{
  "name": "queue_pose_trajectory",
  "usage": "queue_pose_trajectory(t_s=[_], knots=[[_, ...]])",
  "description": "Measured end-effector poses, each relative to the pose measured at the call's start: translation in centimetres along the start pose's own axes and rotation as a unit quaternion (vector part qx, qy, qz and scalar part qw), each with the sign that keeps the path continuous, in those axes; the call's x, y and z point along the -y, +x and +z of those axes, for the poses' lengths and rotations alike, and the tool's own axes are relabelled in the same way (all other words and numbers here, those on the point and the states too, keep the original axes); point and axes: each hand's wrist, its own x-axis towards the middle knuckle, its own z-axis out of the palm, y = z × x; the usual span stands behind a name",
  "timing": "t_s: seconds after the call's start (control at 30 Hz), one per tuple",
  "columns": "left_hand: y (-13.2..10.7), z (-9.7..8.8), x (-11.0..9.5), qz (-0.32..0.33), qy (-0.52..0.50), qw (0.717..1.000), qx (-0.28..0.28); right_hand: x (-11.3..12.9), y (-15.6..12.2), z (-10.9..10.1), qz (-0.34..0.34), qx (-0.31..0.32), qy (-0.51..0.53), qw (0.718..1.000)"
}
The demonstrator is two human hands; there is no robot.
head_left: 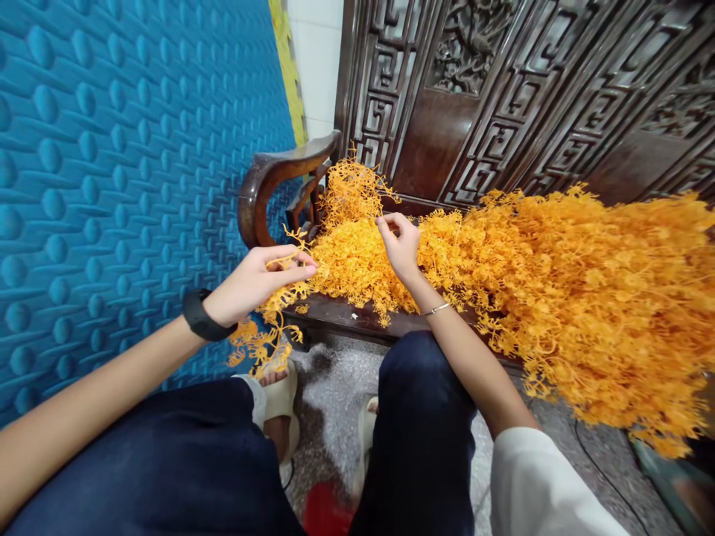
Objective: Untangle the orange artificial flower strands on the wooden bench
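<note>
Nearest, two navy-trousered legs [430, 417] and two cream sandals [286, 394] lie below both grips. The left grip [251, 281], wearing one black wristband [205, 316], is closed loosely on an orange, curly, plastic-looking strand [284, 296] hanging beneath it. The right grip [401, 246] is pinched together; whether anything lies within cannot be told. Beyond and between them, one tangled orange heap [357, 257] lies on one dark wooden surface [329, 313], extending right of the right grip. Behind rises one carved backrest [444, 134].
</note>
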Motion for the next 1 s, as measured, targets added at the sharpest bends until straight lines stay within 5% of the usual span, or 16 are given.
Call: queue_pose_trajectory(t_s=[0.1, 0.17, 0.3, 0.37, 0.8, 0.87, 1.0], knots=[[0.5, 0.4, 0.3, -0.012, -0.02, 1.0, 0.013, 3.6, -0.5, -1.0, 0.002, 0.043, 0.069, 0.997], [0.8, 0.6, 0.3, 0.001, -0.022, 1.0, 0.012, 5.7, -0.8, -1.5, 0.034, 0.131, 0.147, 0.98], [1.2, 1.0, 0.1, 0.026, -0.017, 0.999, 0.017, 7.9, -1.5, -1.4, 0.151, 0.355, 0.313, 0.868], [1.4, 1.2, 0.0, 0.038, -0.012, 0.999, 0.019, 8.0, -1.8, -0.8, 0.2, 0.396, 0.34, 0.829], [2.6, 2.8, 2.4, 0.045, 0.107, 0.993, 0.004, 6.0, -3.2, 2.5, 0.386, 0.277, 0.341, 0.811], [2.5, 3.0, 2.6, 0.041, 0.101, 0.994, -0.007, 5.2, -2.5, 2.2, 0.37, 0.223, 0.316, 0.845], [2.0, 2.3, 3.4, -0.018, 0.08, 0.996, -0.017, 1.3, 0.3, -0.7, 0.281, -0.032, 0.173, 0.943]])
